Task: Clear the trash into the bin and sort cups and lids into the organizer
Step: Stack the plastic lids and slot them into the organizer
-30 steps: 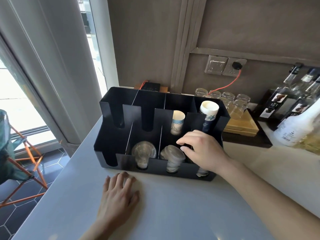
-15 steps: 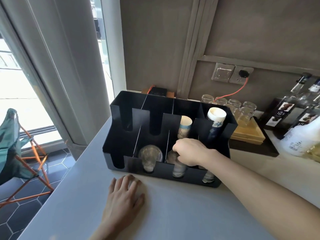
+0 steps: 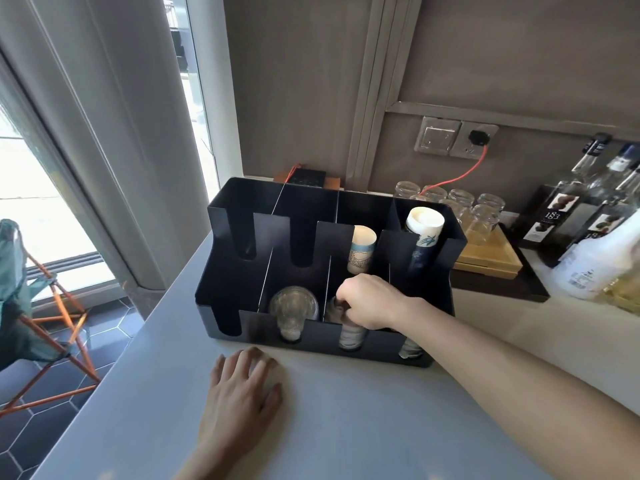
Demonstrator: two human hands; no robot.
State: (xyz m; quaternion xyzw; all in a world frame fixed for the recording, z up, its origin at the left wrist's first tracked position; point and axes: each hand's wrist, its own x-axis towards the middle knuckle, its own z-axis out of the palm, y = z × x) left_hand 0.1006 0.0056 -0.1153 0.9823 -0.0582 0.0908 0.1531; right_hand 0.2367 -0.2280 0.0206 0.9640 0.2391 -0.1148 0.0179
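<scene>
- Left hand (image 3: pixel 242 386): flat on counter (image 3: pixel 346 427), fingers spread, holding nothing.
- Organizer (image 3: pixel 239 299): front row, one clear lid stack (image 3: pixel 293 311), then second lid stack (image 3: pixel 349 332).
- Right hand (image 3: pixel 369 301): fingers curled down on second stack, apparently gripping it.
- Risk: pushing at an angle could buckle the lids or slide the organizer.
- Count: two paper cup stacks (image 3: pixel 362 252) in back row; third front stack partly hidden.

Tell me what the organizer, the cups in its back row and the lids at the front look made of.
Organizer: thin black sheet, probably metal, matte with sharp folded edges. Back cups: printed paper with rolled rims. Front lids: clear ribbed plastic, see-through and glossy. The right hand covers the next stack.
</scene>
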